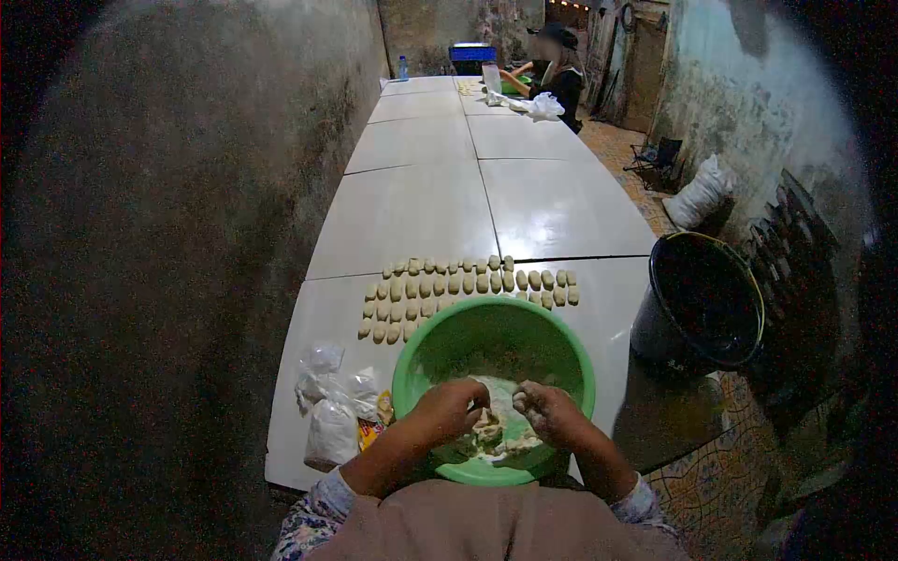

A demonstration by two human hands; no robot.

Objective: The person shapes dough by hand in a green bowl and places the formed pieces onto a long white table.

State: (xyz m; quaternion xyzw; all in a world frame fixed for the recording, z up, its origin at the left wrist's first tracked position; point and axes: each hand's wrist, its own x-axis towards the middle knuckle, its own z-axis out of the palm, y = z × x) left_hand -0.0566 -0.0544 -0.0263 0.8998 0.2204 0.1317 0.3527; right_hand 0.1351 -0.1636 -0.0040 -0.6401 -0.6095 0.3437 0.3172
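A green basin (426, 360) stands at the near end of the table, right in front of me. Inside it lie a lump of pale dough (487, 438) and loose white flour (503, 397). My left hand (454, 409) is over the left part of the basin, closed with its fingers curled beside the dough. Over the right part is my right hand (552, 412), also closed, its fingertips pressed together and whitened by flour. Whatever either hand may hold is hidden by the fingers. Just beyond the basin, small oblong dough pieces (441, 284) lie in several rows.
Plastic bags of white powder (331, 433) and a yellow packet (369, 432) lie left of the basin. A black bucket (659, 318) stands to the right. Another person (564, 79) works at the far end of the long white table (402, 215). A white sack (699, 194) leans by the right wall.
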